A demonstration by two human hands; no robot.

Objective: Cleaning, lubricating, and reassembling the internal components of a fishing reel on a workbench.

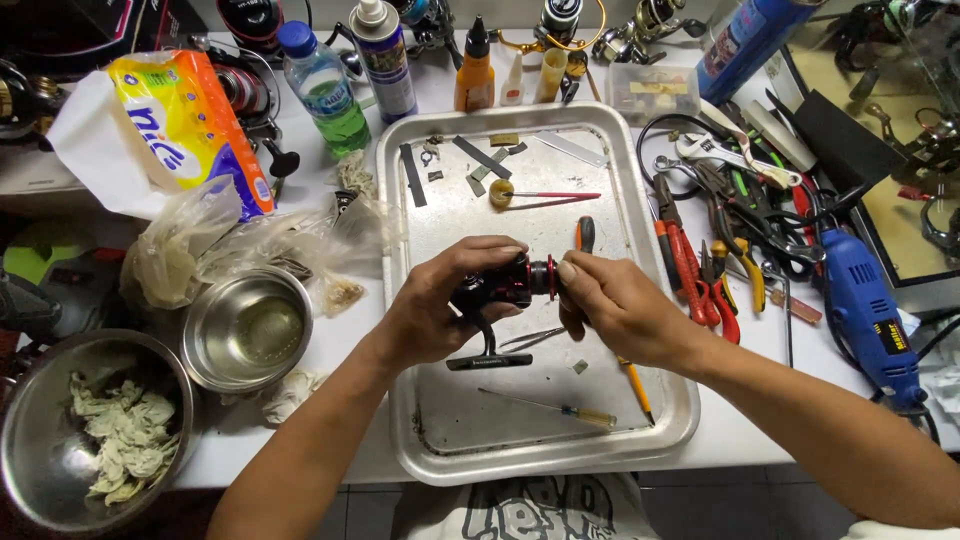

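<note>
My left hand (440, 300) grips the body of a black and red fishing reel (505, 285) above a metal tray (400, 400). The reel's foot (488, 361) points down toward the tray. At the reel's red front end, my right hand (610, 305) pinches it with thumb and fingers. Tweezers (533, 339) lie on the tray just under the hands. Also on the tray are a thin screwdriver (555, 408), a small brush with a red handle (545, 195), a yellow pencil (636, 385) and several small metal parts (480, 155).
Pliers and cutters (700, 270), a wrench (720, 152) and a blue rotary tool (865, 310) lie to the right. Left are two steel bowls (245, 330) (60, 420), one with rag scraps, plastic bags (200, 240) and a tissue pack (190, 125). Bottles (325, 85) and oil tubes (474, 70) stand behind.
</note>
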